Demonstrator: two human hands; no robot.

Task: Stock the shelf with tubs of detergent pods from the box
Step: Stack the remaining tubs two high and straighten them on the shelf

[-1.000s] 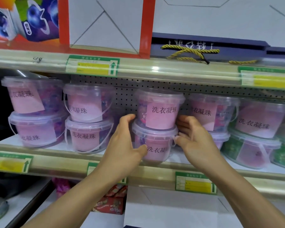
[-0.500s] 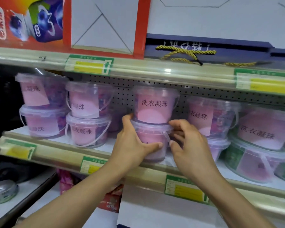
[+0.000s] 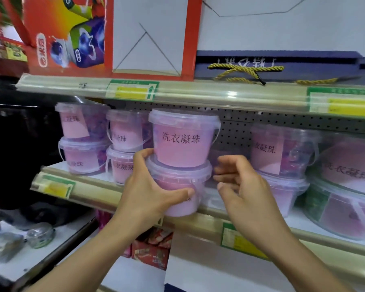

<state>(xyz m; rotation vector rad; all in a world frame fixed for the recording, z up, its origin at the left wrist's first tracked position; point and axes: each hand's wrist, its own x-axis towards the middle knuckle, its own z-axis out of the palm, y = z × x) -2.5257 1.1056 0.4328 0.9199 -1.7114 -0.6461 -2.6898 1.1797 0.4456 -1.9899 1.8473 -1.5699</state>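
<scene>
A: Two stacked tubs — upper tub (image 3: 182,138) on lower tub (image 3: 178,187) — at the shelf (image 3: 97,191) front edge?

B: Yes. Left hand (image 3: 150,187) grips the lower tub; right hand (image 3: 243,186), fingers loosely curled, hovers beside it, holding nothing.

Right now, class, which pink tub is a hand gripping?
The lower tub of the middle stack: the left hand wraps it; the other tubs go untouched.

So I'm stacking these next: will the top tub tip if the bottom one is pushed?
Probably. The top tub tapers to a narrow base on the lower tub, so it may rock. Only the left hand holds the stack.
</scene>
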